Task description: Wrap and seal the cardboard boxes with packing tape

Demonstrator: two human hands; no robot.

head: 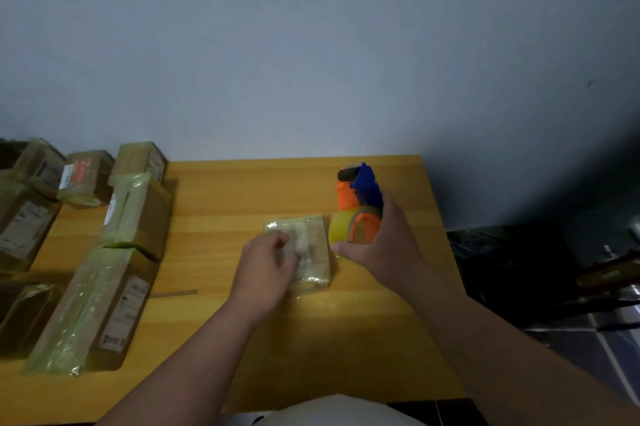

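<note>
- Small cardboard box (pixel 313 249), already glossy with clear tape, lies flat near the middle of the wooden desk (pixel 242 190), a little right of centre.
- Left hand (pixel 268 269) lies on the box's left half, fingers curled and pressing down on the taped top; it pins the box rather than closing round it.
- Right hand (pixel 379 242) is clenched on a tape dispenser (pixel 360 198) with an orange body and blue front, standing just beside the box's right edge. The yellowish tape roll (pixel 341 226) on it sits level with the box's far right corner, touching or nearly so; blur hides the contact.
- Left side of the desk is crowded: a long taped parcel (pixel 93 308) lies at an angle near the front-left edge, a second taped box (pixel 138 214) sits behind it, and several smaller parcels (pixel 86 176) are stacked against the wall at the far-left corner. More cartons (pixel 24 228) run out of view past the left edge.
- Open desk: a bare strip between the left pile and the small cardboard box, plus the stretch in front of the box toward the near edge, crossed by both forearms.
- Bare wood also behind the box up to the wall (pixel 311 44).
- Right edge of the desk falls close beyond the right hand; little surface is left on that side. Past it, dark clutter on the floor, too dim to identify.
- A thin dark strip (pixel 175 293) lies flat on the wood between the long parcel and the left forearm.
</note>
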